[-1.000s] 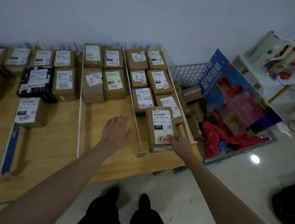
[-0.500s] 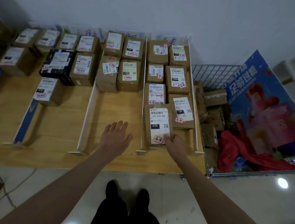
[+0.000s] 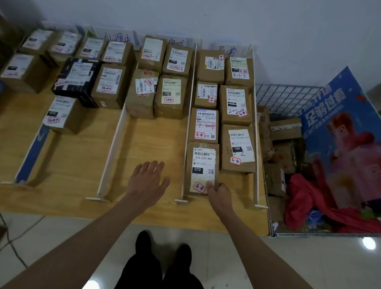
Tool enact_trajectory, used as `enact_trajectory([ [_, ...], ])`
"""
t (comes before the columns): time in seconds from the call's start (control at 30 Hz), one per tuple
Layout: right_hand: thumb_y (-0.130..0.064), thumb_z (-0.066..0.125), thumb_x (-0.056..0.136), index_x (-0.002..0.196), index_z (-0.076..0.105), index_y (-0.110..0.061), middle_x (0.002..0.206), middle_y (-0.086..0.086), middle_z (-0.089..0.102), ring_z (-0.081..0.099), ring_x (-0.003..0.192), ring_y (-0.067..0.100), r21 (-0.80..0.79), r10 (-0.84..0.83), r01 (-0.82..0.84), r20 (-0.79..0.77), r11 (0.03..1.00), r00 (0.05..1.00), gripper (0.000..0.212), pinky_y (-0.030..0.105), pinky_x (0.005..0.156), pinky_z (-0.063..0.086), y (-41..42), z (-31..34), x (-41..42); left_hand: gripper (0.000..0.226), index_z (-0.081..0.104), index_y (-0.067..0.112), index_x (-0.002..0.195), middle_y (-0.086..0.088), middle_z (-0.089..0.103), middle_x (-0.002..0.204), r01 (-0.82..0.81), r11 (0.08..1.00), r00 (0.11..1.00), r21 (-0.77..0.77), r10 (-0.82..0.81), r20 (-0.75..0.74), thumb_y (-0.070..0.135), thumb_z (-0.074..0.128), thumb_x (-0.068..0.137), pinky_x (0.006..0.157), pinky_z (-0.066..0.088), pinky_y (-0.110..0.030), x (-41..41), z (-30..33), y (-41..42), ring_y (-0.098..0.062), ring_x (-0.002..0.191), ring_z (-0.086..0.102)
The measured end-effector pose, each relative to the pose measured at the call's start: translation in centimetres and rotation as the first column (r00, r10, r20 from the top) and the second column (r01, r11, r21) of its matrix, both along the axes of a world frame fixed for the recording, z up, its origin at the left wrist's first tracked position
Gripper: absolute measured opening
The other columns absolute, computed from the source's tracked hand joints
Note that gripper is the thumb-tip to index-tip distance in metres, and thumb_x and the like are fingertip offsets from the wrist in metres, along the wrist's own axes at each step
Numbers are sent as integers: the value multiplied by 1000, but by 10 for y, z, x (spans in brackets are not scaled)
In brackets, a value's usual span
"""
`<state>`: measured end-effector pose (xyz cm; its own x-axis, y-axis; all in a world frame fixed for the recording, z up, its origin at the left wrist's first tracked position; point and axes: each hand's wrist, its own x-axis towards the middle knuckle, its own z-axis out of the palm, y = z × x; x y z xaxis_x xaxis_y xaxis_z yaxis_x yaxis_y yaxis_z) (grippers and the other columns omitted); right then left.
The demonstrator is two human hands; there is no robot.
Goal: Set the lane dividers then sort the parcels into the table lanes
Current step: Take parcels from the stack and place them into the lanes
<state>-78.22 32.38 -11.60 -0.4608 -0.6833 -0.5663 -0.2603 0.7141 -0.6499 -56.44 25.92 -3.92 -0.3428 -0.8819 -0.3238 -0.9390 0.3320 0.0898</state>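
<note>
- Nearest: two dark shoes on the pale tiled floor, both forearms reaching forward over the bench edge.
- Left hand flat above the bare wood of the middle lane, fingers straight and spread, holding nothing; contact with the wood not clear.
- Right hand at the near right corner of the nearest parcel, fingers curled against its near end, thumb on the top by the red-marked sticker.
- That parcel lying flat in the right lane, label up, printed 070, just right of the thin white divider and touching the next parcel behind it.
- Beside it to the right, a box marked 15H, close to the right-hand divider.
- Farther along the same lane, four more labelled boxes in two columns up to the wall.
- Middle lane: four boxes clustered at the far end, bounded on the left by a wider white divider.
- Left lanes: brown boxes and one black-wrapped parcel at the far end, one lone box nearer, a blue-striped divider just nearer than it.
- Right of the bench: a wire cage holding cardboard, red cloth and a blue poster.
- Handwritten lane signs on the far wall, too blurred to read.
</note>
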Motion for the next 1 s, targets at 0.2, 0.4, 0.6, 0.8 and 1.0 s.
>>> enact_trajectory([
  [0.2, -42, 55, 93, 117, 53, 0, 115, 16, 59, 61, 100, 31, 26, 4, -4, 7, 1000, 1000, 48, 49, 89, 53, -5, -13, 6, 59, 33, 16, 152, -4, 38, 154, -2, 1000, 1000, -7, 2, 0, 49, 31, 103, 119, 20, -40, 5, 2, -5, -24, 143, 32],
  [0.4, -45, 54, 92, 116, 52, -2, 115, 15, 60, 62, 99, 32, 70, 17, -18, 12, 997, 1000, 50, 51, 88, 53, -8, -23, 8, 59, 30, 17, 153, -3, 36, 155, 12, 1000, 1000, -2, -12, 16, 49, 28, 103, 120, 19, -39, 7, 4, -7, -22, 143, 30],
  [0.6, -44, 51, 97, 122, 50, 1, 120, 17, 58, 61, 104, 31, 97, 45, -43, -11, 994, 999, 51, 49, 91, 53, -8, -10, 8, 59, 29, 17, 153, -2, 36, 155, 39, 999, 998, 21, -40, 48, 49, 26, 103, 120, 18, -39, 5, 1, -8, -22, 143, 30],
  [0.8, -35, 46, 101, 131, 42, 3, 124, 20, 54, 58, 108, 31, 54, 213, -206, -243, 977, 946, 49, 41, 84, 52, -29, 58, -7, 59, 29, 18, 153, -2, 37, 154, 50, 999, 997, -8, -49, 61, 50, 26, 103, 119, 19, -40, 0, 18, -21, -22, 142, 32],
  [1.0, -30, 42, 102, 133, 48, -7, 129, 13, 52, 47, 123, 31, -62, 379, -473, -509, 879, 772, 39, 44, 96, 45, -72, 152, -2, 57, 35, 19, 150, -2, 36, 155, 8, 994, 1000, -113, -6, 19, 50, 27, 103, 117, 21, -39, 18, 74, -50, -23, 143, 31],
])
